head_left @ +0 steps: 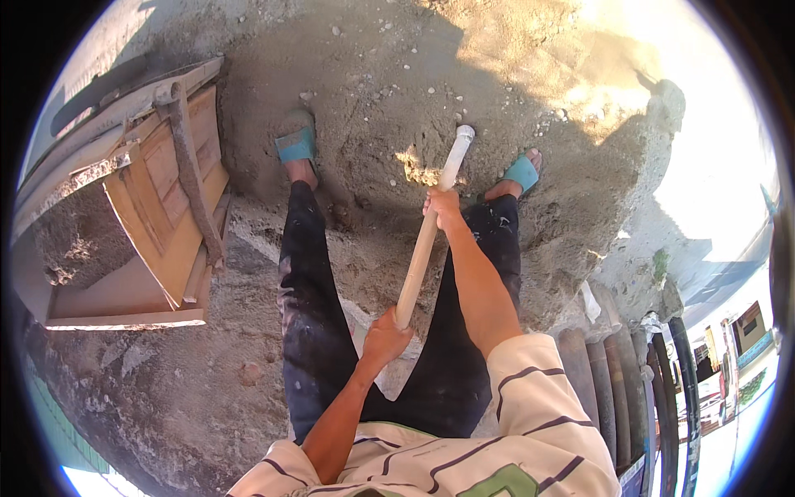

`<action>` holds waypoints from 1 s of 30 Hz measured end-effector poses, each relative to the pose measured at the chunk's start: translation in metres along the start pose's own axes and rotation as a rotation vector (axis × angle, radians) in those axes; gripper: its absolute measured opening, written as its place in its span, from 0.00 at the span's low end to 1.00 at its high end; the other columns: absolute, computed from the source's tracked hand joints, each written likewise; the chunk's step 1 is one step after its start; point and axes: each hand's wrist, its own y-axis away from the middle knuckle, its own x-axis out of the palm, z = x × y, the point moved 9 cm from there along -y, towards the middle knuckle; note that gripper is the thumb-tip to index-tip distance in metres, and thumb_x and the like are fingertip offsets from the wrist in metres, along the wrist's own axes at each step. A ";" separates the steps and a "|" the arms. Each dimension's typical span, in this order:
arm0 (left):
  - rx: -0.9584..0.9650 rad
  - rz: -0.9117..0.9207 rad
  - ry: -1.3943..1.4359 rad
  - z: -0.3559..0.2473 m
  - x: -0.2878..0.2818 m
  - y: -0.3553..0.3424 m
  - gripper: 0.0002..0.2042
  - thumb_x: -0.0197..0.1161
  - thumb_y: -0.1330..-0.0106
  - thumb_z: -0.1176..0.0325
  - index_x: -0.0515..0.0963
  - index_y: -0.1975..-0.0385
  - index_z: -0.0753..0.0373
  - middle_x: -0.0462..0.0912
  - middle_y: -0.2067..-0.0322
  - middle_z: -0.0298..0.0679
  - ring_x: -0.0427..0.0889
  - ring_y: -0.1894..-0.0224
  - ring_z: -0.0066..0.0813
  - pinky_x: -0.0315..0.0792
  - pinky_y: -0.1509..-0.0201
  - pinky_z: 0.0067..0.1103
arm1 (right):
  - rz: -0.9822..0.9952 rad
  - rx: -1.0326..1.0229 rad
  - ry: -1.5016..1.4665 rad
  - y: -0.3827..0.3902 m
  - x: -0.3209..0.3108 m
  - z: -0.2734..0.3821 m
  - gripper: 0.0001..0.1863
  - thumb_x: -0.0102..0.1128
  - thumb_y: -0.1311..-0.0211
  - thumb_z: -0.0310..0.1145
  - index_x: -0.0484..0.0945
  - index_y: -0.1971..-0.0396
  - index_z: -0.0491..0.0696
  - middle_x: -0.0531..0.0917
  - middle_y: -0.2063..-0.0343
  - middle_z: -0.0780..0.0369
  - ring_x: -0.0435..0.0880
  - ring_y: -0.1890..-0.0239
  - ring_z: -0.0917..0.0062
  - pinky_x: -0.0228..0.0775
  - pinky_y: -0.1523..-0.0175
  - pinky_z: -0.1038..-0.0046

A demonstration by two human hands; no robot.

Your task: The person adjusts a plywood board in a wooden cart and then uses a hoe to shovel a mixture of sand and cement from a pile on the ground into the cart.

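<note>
My left hand (pixel 386 338) grips the lower end of a pale wooden handle (pixel 423 258), between my legs. My right hand (pixel 440 207) is closed around the same handle farther up. The handle runs diagonally to a whitish end (pixel 463 139) over loose grey sand and soil (pixel 373 91); whether a tool head is buried there I cannot tell. My feet, in teal sandals (pixel 294 146), stand wide apart in the soil on either side of it.
A battered wooden box (pixel 196 248) of boards and soil stands at my left, with a rough bar (pixel 195 174) across it. Dark cylindrical pipes or poles (pixel 622 389) are lined up at my lower right. A sunlit pale surface (pixel 712 182) lies beyond the soil's right edge.
</note>
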 end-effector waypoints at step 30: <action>0.209 -1.469 -0.680 0.227 -0.499 0.645 0.20 0.68 0.51 0.77 0.76 0.55 0.59 0.80 0.52 0.40 0.79 0.49 0.41 0.74 0.45 0.32 | 0.511 -0.014 -0.537 0.634 0.362 0.069 0.11 0.52 0.34 0.37 0.68 0.68 0.43 0.75 0.75 0.60 0.78 0.68 0.66 0.75 0.50 0.63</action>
